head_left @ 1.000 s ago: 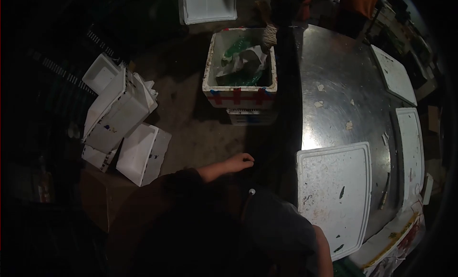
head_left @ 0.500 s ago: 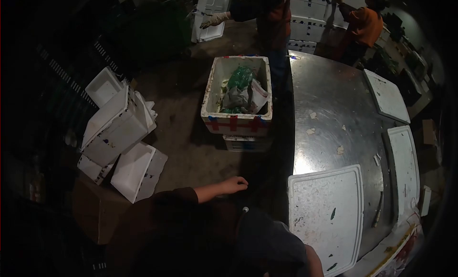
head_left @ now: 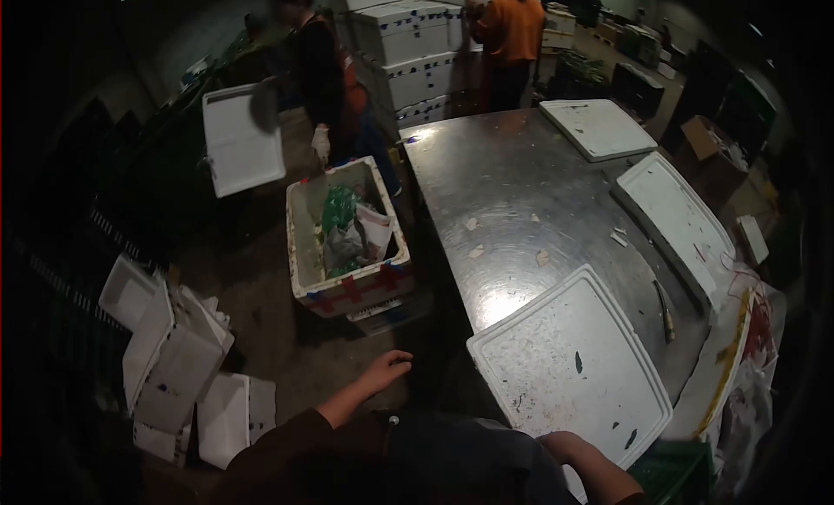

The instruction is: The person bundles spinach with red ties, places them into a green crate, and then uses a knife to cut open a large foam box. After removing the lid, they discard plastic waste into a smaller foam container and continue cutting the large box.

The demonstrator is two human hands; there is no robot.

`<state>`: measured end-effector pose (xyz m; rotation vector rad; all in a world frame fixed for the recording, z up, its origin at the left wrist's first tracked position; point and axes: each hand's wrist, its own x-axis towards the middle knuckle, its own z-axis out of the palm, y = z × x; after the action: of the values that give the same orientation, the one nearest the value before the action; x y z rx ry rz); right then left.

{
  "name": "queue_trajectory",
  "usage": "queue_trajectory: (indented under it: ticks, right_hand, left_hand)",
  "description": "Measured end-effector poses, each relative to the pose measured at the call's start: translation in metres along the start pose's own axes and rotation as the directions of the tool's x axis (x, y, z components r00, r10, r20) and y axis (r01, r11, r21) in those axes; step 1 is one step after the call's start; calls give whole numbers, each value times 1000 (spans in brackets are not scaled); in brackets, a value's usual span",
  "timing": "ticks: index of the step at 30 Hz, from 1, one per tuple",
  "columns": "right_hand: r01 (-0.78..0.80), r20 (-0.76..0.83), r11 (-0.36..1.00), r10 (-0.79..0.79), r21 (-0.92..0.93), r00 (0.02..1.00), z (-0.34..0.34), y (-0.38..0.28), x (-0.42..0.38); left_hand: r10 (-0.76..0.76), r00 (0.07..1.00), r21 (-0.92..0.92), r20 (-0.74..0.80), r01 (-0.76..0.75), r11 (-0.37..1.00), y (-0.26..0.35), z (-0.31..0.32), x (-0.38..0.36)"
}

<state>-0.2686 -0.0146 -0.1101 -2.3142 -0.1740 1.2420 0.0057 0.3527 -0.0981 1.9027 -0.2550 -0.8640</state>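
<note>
My left hand (head_left: 386, 371) hangs in the air below the foam box, its fingers loosely curled and apart, with nothing seen in them. At the near edge of a white foam lid (head_left: 569, 375) is my right hand (head_left: 560, 444); its fingers are hidden. The lid lies on the metal table (head_left: 495, 183) and bears dark green scraps. A white foam box (head_left: 352, 289) with red and blue tape stands left of the table, holding a green bag (head_left: 340, 211) and grey-white wrapping. It rests on another box.
More foam lids (head_left: 599, 128) lie along the table's far and right sides. Broken foam boxes (head_left: 178, 357) are heaped at the left. A gloved person (head_left: 323, 88) stands behind the box; another in orange (head_left: 511, 29) is by stacked boxes. A knife-like tool (head_left: 665, 312) lies on the table.
The view has turned right and upward. The gloved person's hand has lowered to the box's far edge. My right arm shows more, now at the lid.
</note>
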Motion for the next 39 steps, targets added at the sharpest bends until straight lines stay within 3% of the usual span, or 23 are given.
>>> queue_trajectory:
  ticks: [3, 5, 13, 17, 19, 21, 23, 24, 26, 28, 29, 31, 34, 37, 39]
  right_hand:
    - [67, 9, 998, -67, -10, 998, 2, -3, 3]
    - [-28, 28, 998, 30, -55, 999, -10, -16, -6]
    - [-101, 65, 994, 103, -34, 993, -16, -25, -8]
    - [-123, 96, 991, 127, -49, 987, -13, -22, -6]
    - [-132, 115, 989, 138, -60, 984, -2, -10, -3]
    - [-133, 134, 988, 143, -76, 981, -18, -29, -8]
    - [-382, 123, 863, 441, -331, 889, -64, -99, -30]
    - [-369, 126, 856, 437, -363, 891, -82, -125, -26]
    - [-530, -122, 795, 519, -296, 846, -105, -172, -8]
    - [-439, -121, 835, 424, -331, 897, -127, -203, 31]
    - [-360, -129, 868, 336, -343, 933, -136, -216, 53]
    - [-352, -235, 878, 286, -323, 929, -144, -236, 106]
    - [-256, -231, 871, 171, -418, 958, -158, -276, 172]
    - [-194, -224, 882, 104, -430, 969, -174, -331, 211]
    - [-198, -214, 875, 112, -441, 970, -175, -349, 233]
  left_hand:
    - [79, 996, -27, -30, -80, 996, 20, -4, 5]
    - [115, 993, -60, -42, -117, 991, 24, -2, 7]
    - [215, 976, 129, 47, -219, 967, 19, 9, -5]
    - [48, 992, 110, 114, -61, 992, -5, -10, 5]
    - [177, 983, 152, 41, -181, 972, -22, -21, 10]
    - [153, 988, 134, 7, -152, 979, -20, -36, 5]
    - [138, 990, 125, -32, -133, 983, -30, -53, -1]
    - [146, 987, 99, -64, -140, 985, -38, -65, -3]
    - [140, 985, 69, -105, -133, 989, -58, -97, -13]
    - [116, 982, 129, -147, -98, 987, -81, -135, -19]
    - [115, 977, 85, -181, -101, 991, -102, -155, -20]
    - [106, 960, 31, -260, -101, 994, -140, -194, -30]
    - [25, 908, -105, -418, -75, 992, -189, -247, -57]
    - [35, 889, -102, -457, -91, 991, -190, -293, -98]
    - [-161, 880, -202, -447, 76, 976, -200, -310, -114]
